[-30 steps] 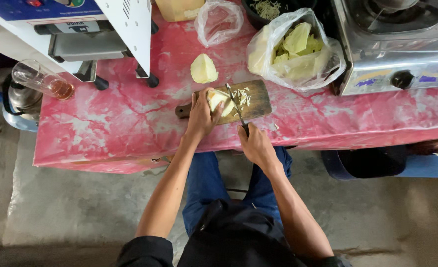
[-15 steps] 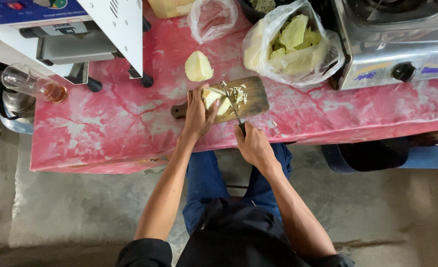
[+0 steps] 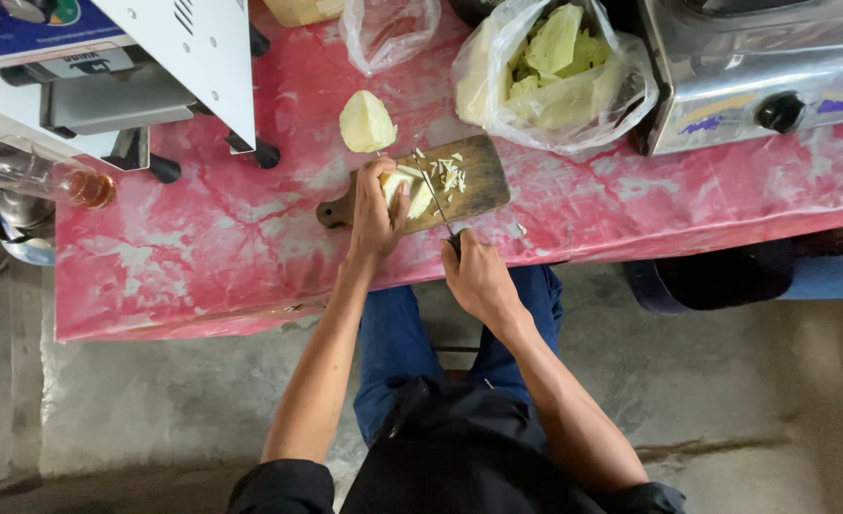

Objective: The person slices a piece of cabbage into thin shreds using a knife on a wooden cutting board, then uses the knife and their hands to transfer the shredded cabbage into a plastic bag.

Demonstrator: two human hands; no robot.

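Left hand (image 3: 376,211) presses down on a cabbage wedge (image 3: 412,192) lying on the wooden cutting board (image 3: 483,186), fingers closed over its left side. Right hand (image 3: 479,278) is clamped around the handle of a knife (image 3: 434,193); the blade lies against the wedge's right face.

Progress, judged: a small heap of shreds (image 3: 452,174) sits on the board just right of the blade, so only a minor part is cut. Most of this wedge remains whole. A second cabbage piece (image 3: 366,122) rests uncut on the pink table (image 3: 203,238) beyond the board. A clear bag of cabbage leaves (image 3: 555,76) stands farther right.
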